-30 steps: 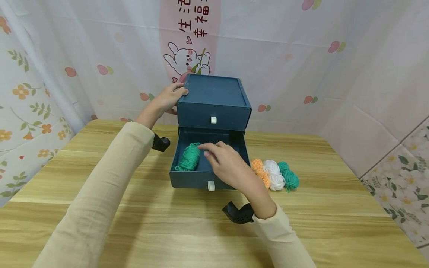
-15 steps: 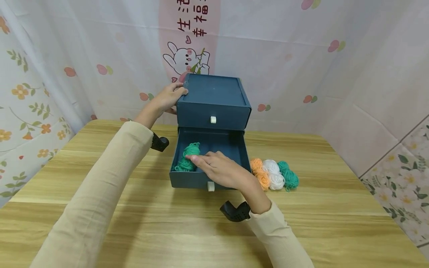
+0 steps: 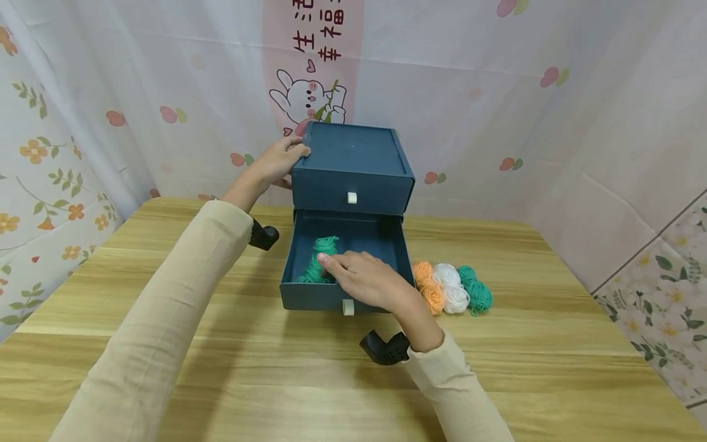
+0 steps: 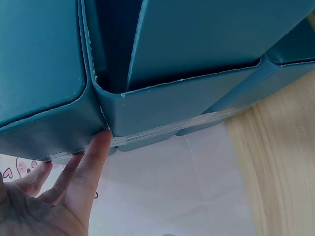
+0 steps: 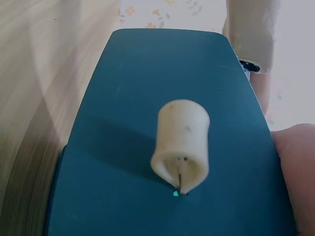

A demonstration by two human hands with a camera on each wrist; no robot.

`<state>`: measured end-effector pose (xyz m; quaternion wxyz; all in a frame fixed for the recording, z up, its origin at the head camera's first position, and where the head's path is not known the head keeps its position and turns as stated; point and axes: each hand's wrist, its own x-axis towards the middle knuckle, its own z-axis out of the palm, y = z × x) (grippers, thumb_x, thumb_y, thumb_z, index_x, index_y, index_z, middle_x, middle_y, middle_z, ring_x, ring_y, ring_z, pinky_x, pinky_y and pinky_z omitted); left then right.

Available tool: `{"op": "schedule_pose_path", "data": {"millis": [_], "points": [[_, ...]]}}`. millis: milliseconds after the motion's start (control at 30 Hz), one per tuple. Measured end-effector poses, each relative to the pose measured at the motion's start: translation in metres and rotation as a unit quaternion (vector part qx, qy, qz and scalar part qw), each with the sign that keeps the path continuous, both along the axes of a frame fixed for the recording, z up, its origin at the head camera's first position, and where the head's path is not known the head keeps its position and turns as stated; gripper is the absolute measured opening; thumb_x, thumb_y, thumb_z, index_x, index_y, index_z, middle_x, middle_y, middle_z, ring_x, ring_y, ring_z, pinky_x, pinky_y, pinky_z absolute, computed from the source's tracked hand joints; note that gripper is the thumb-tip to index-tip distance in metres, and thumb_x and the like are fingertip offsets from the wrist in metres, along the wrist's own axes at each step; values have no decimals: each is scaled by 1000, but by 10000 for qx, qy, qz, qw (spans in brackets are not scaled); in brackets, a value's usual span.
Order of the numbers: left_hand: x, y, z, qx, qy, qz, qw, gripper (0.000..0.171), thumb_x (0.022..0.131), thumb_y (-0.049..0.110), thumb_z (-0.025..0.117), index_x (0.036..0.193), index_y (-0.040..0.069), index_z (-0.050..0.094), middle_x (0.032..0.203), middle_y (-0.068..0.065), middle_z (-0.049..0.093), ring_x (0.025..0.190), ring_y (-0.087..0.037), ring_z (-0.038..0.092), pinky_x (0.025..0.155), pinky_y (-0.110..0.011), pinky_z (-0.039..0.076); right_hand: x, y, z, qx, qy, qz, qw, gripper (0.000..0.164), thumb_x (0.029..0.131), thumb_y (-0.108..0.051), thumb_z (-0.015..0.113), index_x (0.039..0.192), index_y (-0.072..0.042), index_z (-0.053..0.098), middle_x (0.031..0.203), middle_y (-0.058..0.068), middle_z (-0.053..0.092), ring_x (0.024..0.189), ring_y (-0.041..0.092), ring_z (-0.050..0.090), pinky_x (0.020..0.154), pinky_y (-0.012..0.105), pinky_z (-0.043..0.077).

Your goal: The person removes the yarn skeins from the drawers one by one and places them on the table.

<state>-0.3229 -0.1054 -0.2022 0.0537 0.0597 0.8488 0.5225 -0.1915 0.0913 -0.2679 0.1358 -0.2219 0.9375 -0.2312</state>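
Observation:
A dark blue two-drawer unit (image 3: 353, 150) stands at the back of the table; its lower drawer (image 3: 309, 297) is pulled out. My left hand (image 3: 278, 161) rests on the unit's left side and top edge, fingers fairly straight in the left wrist view against the blue casing (image 4: 172, 108). Inside the drawer's left part, my right hand (image 3: 367, 279) holds a green yarn skein (image 3: 326, 245), thumb across its middle and the other fingertips hidden. The right wrist view shows the drawer front with its white pull tab (image 5: 182, 132).
Right of the drawer sit small yarn balls: orange (image 3: 432, 296), white (image 3: 456, 299) and green (image 3: 479, 294). The upper drawer (image 3: 326, 191) is closed, with its own white tab (image 3: 351, 197). A printed curtain (image 3: 475, 110) hangs behind the wooden table (image 3: 265, 368).
My right hand has come down onto the green skein, and the skein has shifted slightly right in the drawer. The left hand has stayed in place.

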Motion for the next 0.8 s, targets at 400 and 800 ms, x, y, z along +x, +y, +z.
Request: {"op": "schedule_pose_path", "data": {"millis": [400, 800], "points": [[-1, 1, -1, -8, 18, -12, 10000, 61, 98, 38, 35, 151, 20, 10, 152, -14, 26, 125, -33, 46, 95, -49, 46, 1, -1, -2, -535, 668, -554, 9948, 15, 92, -27, 52, 103, -17, 51, 102, 5, 46, 79, 19, 47, 61, 29, 38], [-1, 0, -1, 14, 22, -36, 10000, 61, 98, 36, 36, 151, 20, 10, 152, -13, 26, 126, -32, 46, 95, -49, 46, -3, -1, -4, -322, 871, 926, 9914, 46, 99, -10, 31, 142, -21, 40, 148, -3, 37, 134, 16, 37, 110, 40, 31]]}}
